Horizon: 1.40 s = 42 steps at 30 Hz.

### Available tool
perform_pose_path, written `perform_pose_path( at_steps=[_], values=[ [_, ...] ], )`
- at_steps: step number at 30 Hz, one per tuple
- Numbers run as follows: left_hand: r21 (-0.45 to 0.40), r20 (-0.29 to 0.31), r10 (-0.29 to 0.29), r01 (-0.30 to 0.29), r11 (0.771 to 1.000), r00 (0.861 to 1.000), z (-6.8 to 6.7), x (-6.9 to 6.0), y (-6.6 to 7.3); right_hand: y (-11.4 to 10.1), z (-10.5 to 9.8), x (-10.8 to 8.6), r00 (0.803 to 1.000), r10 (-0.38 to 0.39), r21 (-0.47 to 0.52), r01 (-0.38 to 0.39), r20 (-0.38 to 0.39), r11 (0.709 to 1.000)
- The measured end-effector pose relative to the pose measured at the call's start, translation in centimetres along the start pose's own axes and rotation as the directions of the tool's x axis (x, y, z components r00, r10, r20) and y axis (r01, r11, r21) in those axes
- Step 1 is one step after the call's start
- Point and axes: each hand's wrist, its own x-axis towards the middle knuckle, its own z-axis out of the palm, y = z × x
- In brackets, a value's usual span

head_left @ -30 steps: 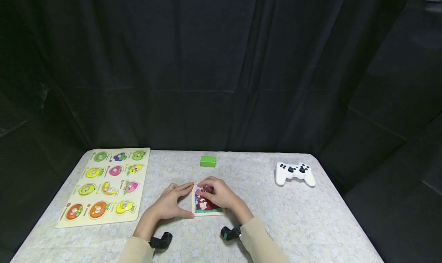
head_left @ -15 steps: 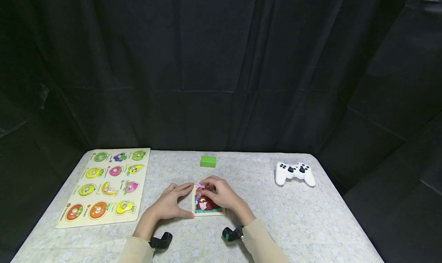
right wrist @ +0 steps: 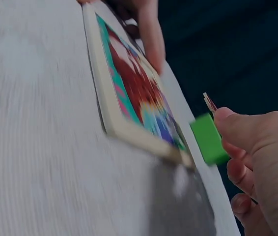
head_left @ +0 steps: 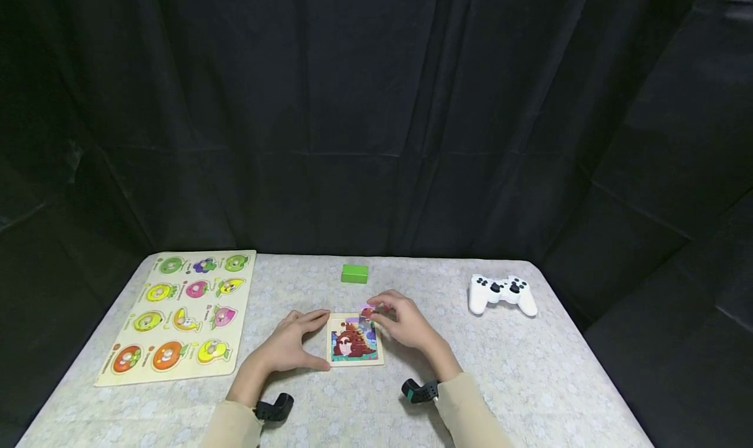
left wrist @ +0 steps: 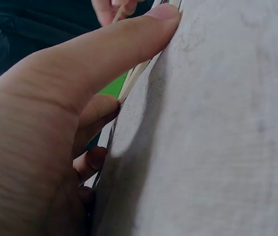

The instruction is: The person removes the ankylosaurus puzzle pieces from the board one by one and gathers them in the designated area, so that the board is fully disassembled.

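A small wooden jigsaw puzzle with a red-brown dinosaur picture lies flat in its pale frame on the table. At the frame's left side is my left hand, thumb at the near corner and forefinger at the far one, both fairly straight. My right hand pinches a thin puzzle piece between thumb and fingers, raised over the frame's far right corner. In the right wrist view its edge looks layered; whether it is one piece or two I cannot tell. The left wrist view shows the left thumb against the frame's edge.
Behind the puzzle stands a green block. A fruit peg board lies on the left, and a white game controller at the back right. A patterned cloth covers the table; a black curtain hangs behind.
My right hand has moved right from over the puzzle's upper part, carrying the piece and uncovering the dinosaur picture. The left hand has stayed in place.
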Motion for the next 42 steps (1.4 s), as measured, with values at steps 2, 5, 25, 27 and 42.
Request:
perform_pose_path(
  at_steps=[2, 5, 25, 27, 42],
  values=[
    [0.004, -0.001, 0.003, -0.003, 1.0, 1.0, 0.0, 0.0, 0.0, 0.7, -0.6, -0.5, 1.0, 0.021, -0.001, -0.021, -0.02, 1.0],
    [0.003, -0.002, 0.005, -0.005, 1.0, 1.0, 0.0, 0.0, 0.0, 1.6, -1.4, -1.3, 0.998, 0.052, -0.006, -0.053, -0.047, 0.999],
    [-0.005, -0.002, -0.003, 0.003, 1.0, 1.0, 0.1, 0.0, -0.1, 4.7, -1.5, -3.3, 0.992, 0.092, -0.027, -0.094, -0.083, 0.995],
    [-0.009, -0.002, -0.006, 0.006, 1.0, 1.0, 0.1, 0.0, -0.2, 4.7, -1.4, -3.4, 0.993, 0.085, -0.028, -0.088, -0.087, 0.996],
    [-0.003, -0.008, -0.017, 0.017, 1.0, 1.0, 0.0, 0.1, 0.0, 5.1, -1.3, -3.5, 0.995, 0.058, -0.067, -0.064, -0.086, 0.996]
  ],
)
